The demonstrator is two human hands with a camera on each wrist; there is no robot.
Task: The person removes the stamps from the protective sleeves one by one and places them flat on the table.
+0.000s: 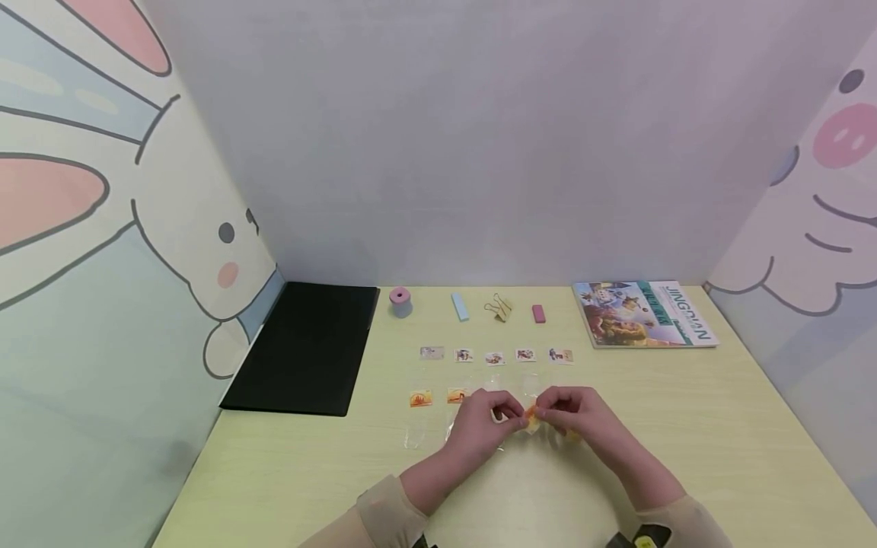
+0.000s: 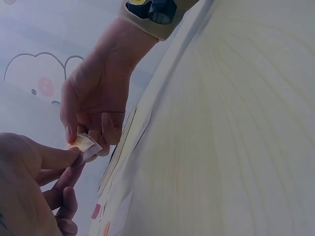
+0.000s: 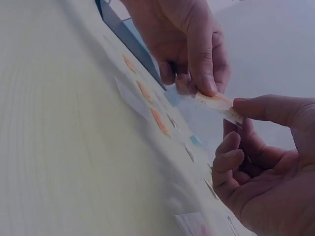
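Note:
Both hands meet over the table around one small orange-and-white stamp (image 3: 215,101), with clear plastic about it. My left hand (image 1: 476,423) pinches one end between thumb and fingers, and my right hand (image 1: 581,415) pinches the other. In the left wrist view the stamp (image 2: 85,143) is tilted between the thumbs, above the table. Whether it lies fully inside the clear plastic cannot be told. Left of the hands lie two orange stamps, one nearer the edge (image 1: 421,398) and one beside the left hand (image 1: 457,395), with clear sleeves (image 1: 414,437) below. More orange shows under the right hand, partly hidden.
Behind the hands runs a row of small pictured stamps (image 1: 495,358). Farther back are a spool (image 1: 400,302), a blue stick (image 1: 460,307), a gold binder clip (image 1: 499,308) and a pink eraser-like block (image 1: 538,313). A black folder (image 1: 301,350) lies left, a book (image 1: 640,313) right.

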